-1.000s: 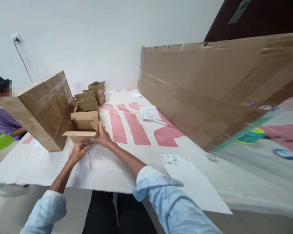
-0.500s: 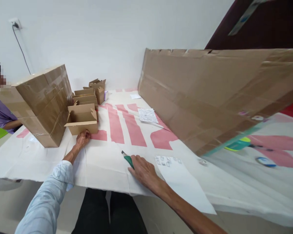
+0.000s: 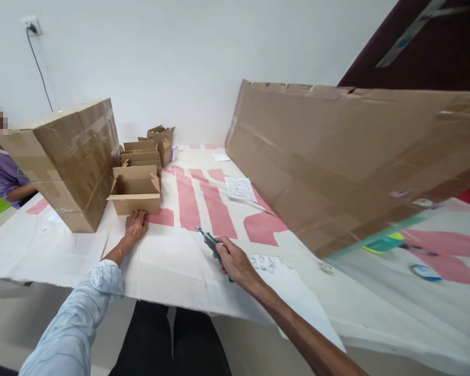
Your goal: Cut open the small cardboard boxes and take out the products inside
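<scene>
A small open cardboard box [image 3: 139,203] stands on the cloth-covered table [image 3: 172,271], its flaps up. My left hand [image 3: 136,225] rests at the bottom of its front side, fingers laid out against the cardboard rather than wrapped round it. In my right hand [image 3: 235,261] is a green-handled utility knife [image 3: 210,242], its blade end pointing away from me to the left, over the cloth. The knife is apart from the box. Part of its handle is hidden by my fingers.
More small open boxes [image 3: 141,155] stand behind. Large taped cartons [image 3: 76,172] rise at left, near a person in a purple sleeve [image 3: 3,169]. A big cardboard panel [image 3: 337,162] leans at right. Paper sheets [image 3: 241,188] and a tape roll [image 3: 425,272] lie on the cloth.
My right hand has turned and raised the utility knife off the cloth, so more of it shows. My left hand's fingers have spread against the box. The view has shifted slightly.
</scene>
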A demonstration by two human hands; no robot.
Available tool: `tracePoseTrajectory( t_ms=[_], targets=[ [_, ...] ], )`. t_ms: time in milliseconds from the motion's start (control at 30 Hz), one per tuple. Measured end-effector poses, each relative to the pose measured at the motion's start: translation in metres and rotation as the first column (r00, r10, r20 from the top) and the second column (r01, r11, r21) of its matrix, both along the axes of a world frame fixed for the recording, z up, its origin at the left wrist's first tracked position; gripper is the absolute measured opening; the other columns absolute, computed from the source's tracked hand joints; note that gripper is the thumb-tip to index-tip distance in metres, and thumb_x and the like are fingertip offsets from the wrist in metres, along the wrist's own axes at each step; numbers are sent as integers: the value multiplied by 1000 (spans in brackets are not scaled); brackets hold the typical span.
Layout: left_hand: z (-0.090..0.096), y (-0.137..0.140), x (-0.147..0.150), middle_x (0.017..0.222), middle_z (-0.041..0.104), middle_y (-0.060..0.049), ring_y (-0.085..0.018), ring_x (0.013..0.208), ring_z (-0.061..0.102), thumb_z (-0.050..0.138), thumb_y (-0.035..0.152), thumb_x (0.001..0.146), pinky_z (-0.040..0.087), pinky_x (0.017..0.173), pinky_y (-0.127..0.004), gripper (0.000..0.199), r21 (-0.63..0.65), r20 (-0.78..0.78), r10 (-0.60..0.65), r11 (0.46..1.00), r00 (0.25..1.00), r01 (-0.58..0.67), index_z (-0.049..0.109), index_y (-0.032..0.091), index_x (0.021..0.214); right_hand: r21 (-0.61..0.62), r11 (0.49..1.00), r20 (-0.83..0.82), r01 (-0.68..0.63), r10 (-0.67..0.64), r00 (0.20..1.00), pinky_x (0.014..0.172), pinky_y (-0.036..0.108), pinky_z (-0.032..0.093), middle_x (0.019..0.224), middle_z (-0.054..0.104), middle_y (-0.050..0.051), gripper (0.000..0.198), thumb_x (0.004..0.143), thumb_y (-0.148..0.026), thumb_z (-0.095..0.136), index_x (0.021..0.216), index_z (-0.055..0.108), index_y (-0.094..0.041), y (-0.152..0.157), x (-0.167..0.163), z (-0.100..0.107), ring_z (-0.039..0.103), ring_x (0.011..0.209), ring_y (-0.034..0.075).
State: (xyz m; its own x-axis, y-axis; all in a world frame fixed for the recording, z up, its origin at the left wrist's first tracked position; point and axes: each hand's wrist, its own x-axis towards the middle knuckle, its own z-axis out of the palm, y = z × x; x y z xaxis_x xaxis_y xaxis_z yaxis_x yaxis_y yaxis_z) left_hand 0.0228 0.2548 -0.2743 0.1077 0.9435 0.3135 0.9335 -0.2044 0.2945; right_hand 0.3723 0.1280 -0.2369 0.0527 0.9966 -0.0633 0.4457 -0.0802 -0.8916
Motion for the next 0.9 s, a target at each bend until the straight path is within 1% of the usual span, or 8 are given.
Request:
tracePoseTrajectory(
  t_ms=[100, 167, 300, 367, 467, 667, 800, 900],
  targets=[
    [-2, 0, 0, 134, 68, -15, -33, 127, 60, 55, 19, 97, 47, 108, -46, 39, 1, -14, 0, 1000, 1000, 0, 63, 23, 135, -83, 996, -249, 17, -37, 968, 44, 28, 44, 72, 63, -2, 38, 81, -57, 60, 98, 63, -23, 5, -5, 4, 53, 48, 14],
    [-2, -1, 0, 136, 68, -15, -33, 128, 60, 55, 18, 96, 47, 108, -45, 40, 4, -20, 1, 1000, 1000, -1, 63, 23, 135, -103, 995, -350, 2, -38, 936, 46, 28, 47, 71, 63, -2, 38, 73, -54, 71, 92, 63, -23, 3, -8, 4, 56, 52, 14],
    [-3, -3, 1, 133, 69, -16, -34, 128, 59, 54, 18, 97, 47, 107, -46, 39, 10, -26, 9, 1000, 1000, -8, 63, 22, 135, -172, 985, -488, -19, -68, 870, 50, 30, 53, 83, 70, 2, 48, 75, -54, 76, 111, 66, -24, -8, -14, 4, 63, 58, 16],
    [-3, -5, 2, 132, 70, -16, -34, 128, 59, 53, 19, 98, 48, 106, -46, 39, 15, -27, 11, 1000, 1000, -11, 63, 22, 135, -181, 983, -500, -36, -60, 864, 47, 30, 52, 81, 69, 0, 52, 78, -58, 75, 115, 64, -24, -14, -17, 3, 58, 52, 14],
    [-2, -7, 2, 131, 70, -16, -33, 127, 60, 52, 18, 99, 47, 107, -46, 39, 19, -31, 16, 1000, 999, -15, 64, 22, 135, -140, 990, -471, -28, -41, 881, 45, 28, 47, 76, 64, -3, 52, 74, -61, 78, 105, 65, -22, -20, -21, -2, 52, 48, 11],
    [2, -11, 4, 133, 70, -16, -33, 130, 59, 53, 22, 101, 47, 108, -45, 37, -3, -38, 30, 1000, 999, -30, 65, 23, 135, -94, 996, -431, 1, -42, 901, 48, 28, 45, 68, 64, -2, 52, 73, -66, 77, 95, 66, -20, -34, -27, -21, 53, 48, 12],
    [5, -16, 8, 141, 67, -16, -35, 135, 56, 53, 21, 100, 45, 111, -48, 44, -22, -41, 52, 998, 998, -53, 60, 21, 143, -69, 998, -442, -5, -26, 897, 50, 28, 46, 58, 60, -3, 52, 80, -70, 71, 91, 66, -20, -40, -28, -29, 54, 48, 13],
    [6, -20, 13, 146, 65, -16, -35, 136, 56, 53, 19, 99, 45, 112, -49, 51, -23, -43, 71, 997, 997, -72, 56, 22, 149, -61, 998, -470, 10, -37, 882, 48, 27, 45, 63, 65, -2, 56, 78, -74, 70, 93, 65, -20, -39, -29, -32, 55, 48, 13]
  ],
)
